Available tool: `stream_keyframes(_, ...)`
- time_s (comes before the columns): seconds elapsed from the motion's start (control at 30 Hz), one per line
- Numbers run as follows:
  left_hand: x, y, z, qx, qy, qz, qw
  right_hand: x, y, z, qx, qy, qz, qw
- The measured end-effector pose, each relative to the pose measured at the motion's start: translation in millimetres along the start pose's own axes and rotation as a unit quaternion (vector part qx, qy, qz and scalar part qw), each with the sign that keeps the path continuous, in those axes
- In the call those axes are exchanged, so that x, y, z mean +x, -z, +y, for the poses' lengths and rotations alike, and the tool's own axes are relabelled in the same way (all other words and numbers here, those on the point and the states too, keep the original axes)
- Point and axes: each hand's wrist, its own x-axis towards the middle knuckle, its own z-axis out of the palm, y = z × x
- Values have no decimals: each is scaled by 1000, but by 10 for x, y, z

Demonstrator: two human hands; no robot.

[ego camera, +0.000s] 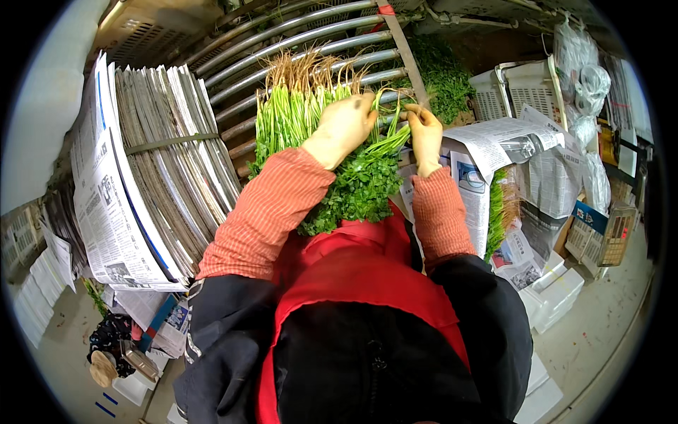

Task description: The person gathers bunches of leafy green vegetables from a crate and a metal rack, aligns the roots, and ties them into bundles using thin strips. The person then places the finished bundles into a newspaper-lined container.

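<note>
A row of leafy green herbs with pale stems and brown roots (296, 108) lies on a rack of metal bars (296, 40), roots pointing away from me and leaves towards my red apron. My left hand (344, 124), in a pale glove, is over the right part of the row with its fingertips near the stem tops; whether it grips any is hidden. My right hand (425, 132), also gloved, pinches the root end of a few stems (389, 140) that bend out at the row's right side.
A strapped stack of newspapers (169, 143) stands at the left. Loose greens (442, 79) lie beyond the rack. Newspaper sheets (503, 143) cover more rooted herbs (497, 212) at the right, near white plastic baskets (529, 90). Another person (111, 339) is at the lower left.
</note>
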Motion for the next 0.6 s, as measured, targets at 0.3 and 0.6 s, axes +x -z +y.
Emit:
stream_keyframes(0.3,480,-483,-97,172,31,-6,985,113,-294,45,-117,113,13,987)
stream_keyframes(0.6,601,-210,-474,-172,157,-14,972,-901,440,-1400,99,8,-112,989)
